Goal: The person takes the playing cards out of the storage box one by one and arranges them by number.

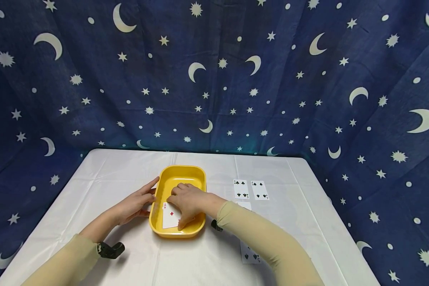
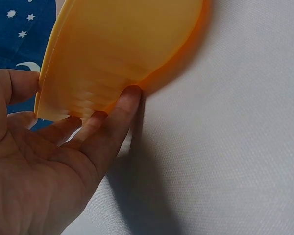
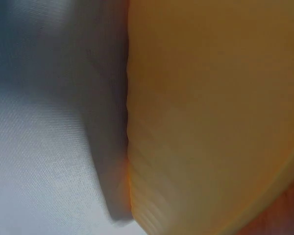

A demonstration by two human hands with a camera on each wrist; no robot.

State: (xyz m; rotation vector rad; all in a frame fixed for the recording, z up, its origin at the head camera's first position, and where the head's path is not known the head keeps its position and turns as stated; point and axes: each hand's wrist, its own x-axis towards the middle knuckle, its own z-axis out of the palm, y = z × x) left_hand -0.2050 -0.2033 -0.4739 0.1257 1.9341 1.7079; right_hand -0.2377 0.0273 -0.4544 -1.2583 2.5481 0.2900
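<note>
A yellow tray stands on the white-covered table. In the head view my left hand rests against the tray's left side. The left wrist view shows my left hand with its fingertips on the outer wall of the tray and its thumb at the rim. Inside the tray, my right hand grips a playing card, an ace of diamonds, with bent fingers and thumb across it; the hand hides part of the card. The right wrist view shows the tray's outer wall, not the fingers.
A four of clubs and a four of spades lie face up right of the tray. Nearer, a card and a five of spades are partly under my right sleeve. A star-and-moon curtain hangs behind.
</note>
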